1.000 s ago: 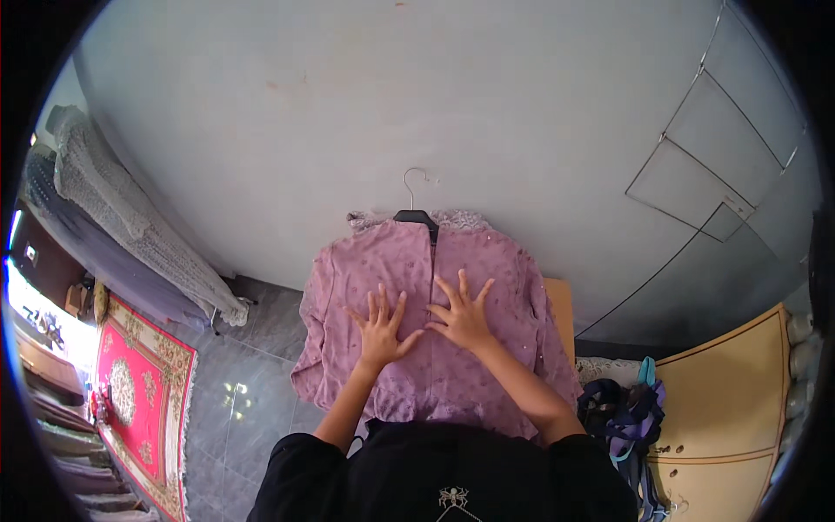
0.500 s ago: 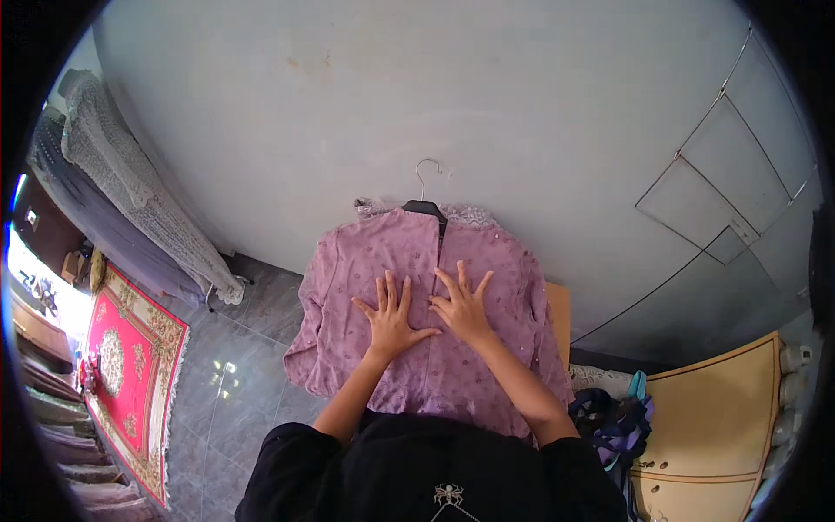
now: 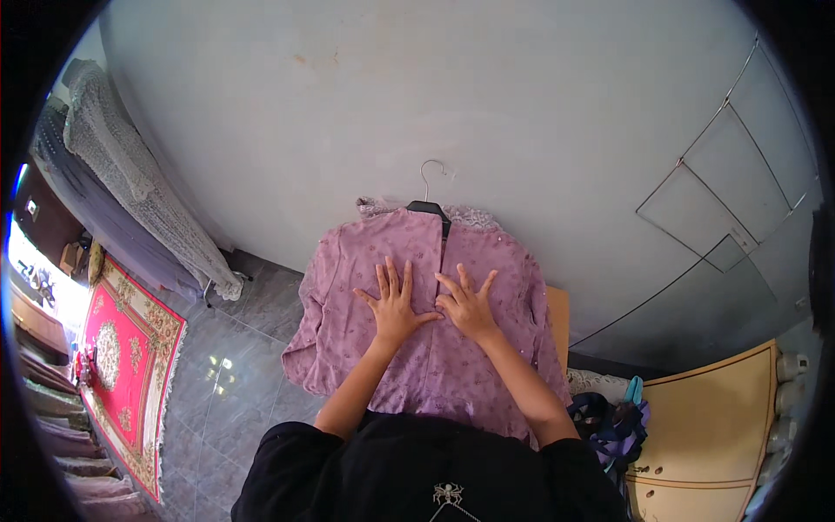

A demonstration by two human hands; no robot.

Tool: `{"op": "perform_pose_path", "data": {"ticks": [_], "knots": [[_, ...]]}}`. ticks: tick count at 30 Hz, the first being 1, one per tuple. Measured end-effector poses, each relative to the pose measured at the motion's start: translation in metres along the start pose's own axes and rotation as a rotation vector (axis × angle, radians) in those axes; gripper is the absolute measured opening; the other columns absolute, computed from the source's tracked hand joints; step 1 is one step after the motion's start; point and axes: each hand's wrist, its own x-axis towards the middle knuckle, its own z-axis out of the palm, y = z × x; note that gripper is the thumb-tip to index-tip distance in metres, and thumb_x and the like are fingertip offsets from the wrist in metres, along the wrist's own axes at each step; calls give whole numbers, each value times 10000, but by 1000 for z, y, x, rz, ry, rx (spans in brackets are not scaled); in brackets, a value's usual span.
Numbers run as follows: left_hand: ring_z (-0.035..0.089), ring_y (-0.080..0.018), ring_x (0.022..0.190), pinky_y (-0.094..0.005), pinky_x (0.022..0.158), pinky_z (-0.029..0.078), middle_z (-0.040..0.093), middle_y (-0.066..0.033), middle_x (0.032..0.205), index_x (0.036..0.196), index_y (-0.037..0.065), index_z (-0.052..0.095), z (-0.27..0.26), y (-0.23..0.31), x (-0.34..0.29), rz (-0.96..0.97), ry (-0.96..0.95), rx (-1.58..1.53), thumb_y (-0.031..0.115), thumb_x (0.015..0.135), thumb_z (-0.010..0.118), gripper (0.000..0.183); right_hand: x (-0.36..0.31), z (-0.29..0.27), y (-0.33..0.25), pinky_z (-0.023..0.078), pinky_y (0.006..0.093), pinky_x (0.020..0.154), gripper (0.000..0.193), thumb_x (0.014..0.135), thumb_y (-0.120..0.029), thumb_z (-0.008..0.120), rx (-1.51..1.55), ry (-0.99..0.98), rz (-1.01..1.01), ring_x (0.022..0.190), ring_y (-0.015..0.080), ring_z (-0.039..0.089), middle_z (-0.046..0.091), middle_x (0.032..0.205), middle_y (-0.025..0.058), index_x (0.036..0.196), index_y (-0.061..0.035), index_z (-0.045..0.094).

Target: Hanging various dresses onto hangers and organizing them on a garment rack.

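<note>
A mauve blouse [image 3: 365, 261] with small flower motifs lies spread out in front of me, its sleeves at either side. Inside its neckline sits a black clothes hanger [image 3: 424, 207], whose metal hook points away from me toward the wall. My left hand [image 3: 395, 306] lies flat on the front of the blouse with fingers spread. Just right of the front opening, my right hand [image 3: 470, 306] also rests on the fabric, fingers apart. Both hands press on the cloth without gripping it. Lacy pale fabric [image 3: 474, 217] peeks out beyond the shoulders of the blouse.
A grey wall [image 3: 522, 104] rises behind the blouse. Sparkly grey gowns [image 3: 122, 148] hang at the left, near a red patterned rug [image 3: 113, 365] on the tiled floor. To the right are a yellow cabinet [image 3: 704, 418], dark bundled cloth [image 3: 609, 426] and a wire frame [image 3: 683, 163].
My hands stay flat on the blouse and have barely shifted. The whole view has moved very slightly.
</note>
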Motion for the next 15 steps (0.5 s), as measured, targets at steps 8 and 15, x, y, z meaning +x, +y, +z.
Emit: {"op": "perform_pose_path", "data": {"ticks": [8,15], "knots": [[1,-330,1361,-680,890,-168,65,-188,1464,1407,130,202,2,1,3,-25,27,-13,786,458,562,1208,9,9,6,-5,756,901,137,797,-272,593,-27,81,-14,1323,244,231,396,1300,-48,713,-165,576],[9,-335,1359,-682,896,-158,67,-185,1465,1407,131,200,3,-2,3,-26,14,-31,789,442,562,1223,46,3,27,-33,740,918,122,800,-270,592,-70,141,26,1326,252,219,391,1296,-60,721,-178,575]]}}
